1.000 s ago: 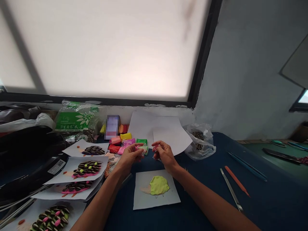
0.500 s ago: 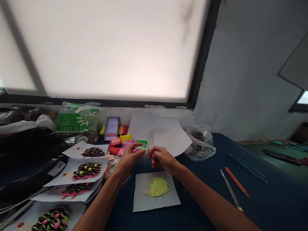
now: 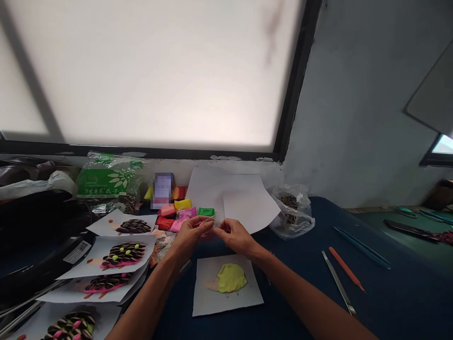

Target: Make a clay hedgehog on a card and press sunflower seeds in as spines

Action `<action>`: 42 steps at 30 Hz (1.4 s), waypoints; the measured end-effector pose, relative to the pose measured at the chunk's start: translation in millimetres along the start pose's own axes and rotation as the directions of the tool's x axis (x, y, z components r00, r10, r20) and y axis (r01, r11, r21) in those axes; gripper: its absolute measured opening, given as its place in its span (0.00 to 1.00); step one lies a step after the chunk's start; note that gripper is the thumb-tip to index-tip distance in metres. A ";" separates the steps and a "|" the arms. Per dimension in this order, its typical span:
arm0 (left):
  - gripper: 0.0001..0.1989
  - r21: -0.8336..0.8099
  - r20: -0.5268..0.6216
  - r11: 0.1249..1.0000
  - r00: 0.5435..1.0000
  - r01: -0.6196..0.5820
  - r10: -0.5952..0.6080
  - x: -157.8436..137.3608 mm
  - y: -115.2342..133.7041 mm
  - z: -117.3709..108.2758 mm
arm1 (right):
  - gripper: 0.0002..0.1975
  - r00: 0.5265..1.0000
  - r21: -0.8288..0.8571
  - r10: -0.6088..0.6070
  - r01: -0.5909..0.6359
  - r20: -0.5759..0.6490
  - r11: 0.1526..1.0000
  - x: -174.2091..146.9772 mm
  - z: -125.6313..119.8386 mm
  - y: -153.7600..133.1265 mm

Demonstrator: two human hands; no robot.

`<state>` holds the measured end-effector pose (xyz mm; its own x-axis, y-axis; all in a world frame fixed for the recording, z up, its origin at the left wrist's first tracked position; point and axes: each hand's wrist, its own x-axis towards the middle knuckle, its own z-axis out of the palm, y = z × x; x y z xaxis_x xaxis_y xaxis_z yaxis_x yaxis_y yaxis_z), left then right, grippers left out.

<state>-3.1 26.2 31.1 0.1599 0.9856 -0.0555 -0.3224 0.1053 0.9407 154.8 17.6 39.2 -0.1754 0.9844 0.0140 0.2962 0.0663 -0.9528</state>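
My left hand is closed on a small, crinkled clear plastic wrapper with a pinkish tint; what lies inside it I cannot make out. From the other side, the fingertips of my right hand are pinched together at the wrapper's edge. Below both hands lies a white paper card. It bears a flattened yellow-green clay shape with a pale, pointed beige piece at its left and short drawn legs beneath. Beyond my left hand sit soft clay packs, among them a green pack and a yellow pack.
Finished cards with seed-covered clay animals lie at left, near a green seed bag. White paper sheets and a plastic bag of seeds stand behind. Tweezers, an orange tool and a metal tool lie right.
My hands have come closer together, and the right fingers now meet the wrapper's edge. The whole view has shifted slightly; the card below is otherwise the same.
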 end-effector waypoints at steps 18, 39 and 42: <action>0.09 0.805 -0.112 0.593 0.975 -0.024 0.192 5.6 8.1 -24.6 | 0.07 0.998 -0.070 0.006 -0.001 0.062 0.998 -3.9 -10.0 -3.5; 0.21 0.542 0.259 0.839 0.941 0.042 -0.215 -16.5 18.4 13.2 | 0.09 0.982 0.247 -0.171 0.147 0.078 0.958 -27.5 -11.3 11.5; 0.19 0.487 0.208 0.865 0.947 0.117 -0.245 -15.2 16.2 10.8 | 0.05 0.974 0.092 -0.225 0.221 0.033 0.971 -28.9 -10.9 14.3</action>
<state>-0.7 11.5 50.8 0.4245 0.8798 -0.2140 0.1943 0.1423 0.9706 174.3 -8.1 28.5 -0.2688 0.9383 0.2176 0.1629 0.2670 -0.9498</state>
